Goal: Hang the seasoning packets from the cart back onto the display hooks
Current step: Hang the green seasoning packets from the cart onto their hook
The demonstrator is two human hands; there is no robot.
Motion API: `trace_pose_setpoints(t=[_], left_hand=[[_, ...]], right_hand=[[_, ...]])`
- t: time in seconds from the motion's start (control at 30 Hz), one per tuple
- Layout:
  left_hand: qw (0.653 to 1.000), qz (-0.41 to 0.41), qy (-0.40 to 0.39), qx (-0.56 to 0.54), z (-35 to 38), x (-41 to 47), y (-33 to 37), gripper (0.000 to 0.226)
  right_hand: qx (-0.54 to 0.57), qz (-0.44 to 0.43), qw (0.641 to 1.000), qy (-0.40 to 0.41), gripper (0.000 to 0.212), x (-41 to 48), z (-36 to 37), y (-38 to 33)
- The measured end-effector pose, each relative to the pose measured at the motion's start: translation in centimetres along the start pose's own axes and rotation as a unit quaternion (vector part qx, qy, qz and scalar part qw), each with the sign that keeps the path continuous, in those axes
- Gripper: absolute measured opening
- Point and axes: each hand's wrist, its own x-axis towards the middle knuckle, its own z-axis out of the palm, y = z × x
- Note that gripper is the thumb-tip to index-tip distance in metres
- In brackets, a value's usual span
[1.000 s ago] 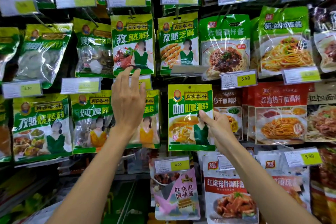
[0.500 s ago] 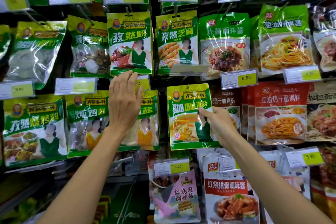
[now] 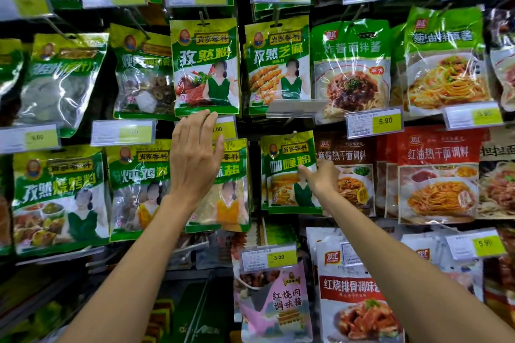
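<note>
Curry packet (image 3: 288,172) now hangs straighter; right hand (image 3: 320,175) grips it.

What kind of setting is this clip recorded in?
Most likely a grocery shop's seasoning aisle: glossy green seasoning packets hang in rows on metal display hooks, each row fronted by yellow-and-white price tags.
</note>
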Motion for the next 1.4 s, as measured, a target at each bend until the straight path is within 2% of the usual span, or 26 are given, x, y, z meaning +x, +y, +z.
trace_pose_setpoints(t=[0.1,0.2,0.27,0.33,0.47,0.57,0.67,0.77,0.87,0.93,1.03,1.17,1.4], left_hand=[[1.0,-0.003,-0.012,-0.005,-0.2,0.0,0.1,0.037],[0.999,-0.009,-0.032,-0.017,-0.6,0.1,0.2,0.037],[0.999,-0.014,-0.038,-0.027,-0.9,0.1,0.3,0.038],[0.999,-0.013,-0.025,-0.038,-1.3,-0.1,0.8,0.037],[0.995,0.019,0.0,-0.099,-1.9,-1.8,4.3,0.03],[0.984,0.019,-0.026,-0.173,-2.1,-3.7,9.0,0.026],[0.959,-0.01,-0.072,-0.274,-2.4,-5.7,15.3,0.027],[0.895,-0.096,-0.159,-0.405,-3.5,-8.2,22.4,0.028],[0.789,-0.184,-0.273,-0.518,-4.4,-12.0,29.9,0.032],[0.724,-0.208,-0.343,-0.56,-5.4,-15.0,35.2,0.032],[0.645,-0.231,-0.409,-0.603,-7.7,-19.8,43.1,0.028],[0.525,-0.209,-0.538,-0.626,-12.1,-26.5,52.9,0.023],[0.383,-0.093,-0.699,-0.597,-18.0,-37.4,63.2,0.027]], right_hand=[[-0.067,0.004,0.998,-0.002,0.028,0.4,0.2,0.1],[-0.138,0.0,0.99,0.014,0.04,-0.1,-0.1,0.3],[-0.171,-0.023,0.984,0.033,0.031,-0.9,-0.9,0.4],[-0.159,-0.06,0.984,0.053,0.023,-2.0,-2.1,0.7],[-0.125,-0.116,0.984,0.056,0.022,-5.0,-5.6,1.5],[-0.103,-0.121,0.986,0.053,0.022,-7.8,-8.9,2.9],[-0.093,-0.102,0.989,0.054,0.026,-11.1,-13.1,5.1],[-0.09,-0.072,0.99,0.078,0.019,-15.0,-18.0,8.2],[-0.103,-0.01,0.986,0.13,0.018,-19.5,-23.4,12.6],[-0.134,0.04,0.977,0.162,0.019,-22.9,-27.1,16.0],[-0.15,0.132,0.956,0.214,0.017,-28.6,-32.7,21.8],[-0.189,0.273,0.903,0.274,0.013,-37.7,-38.9,29.2],[-0.229,0.49,0.773,0.33,0.029,-52.0,-43.8,38.2]])
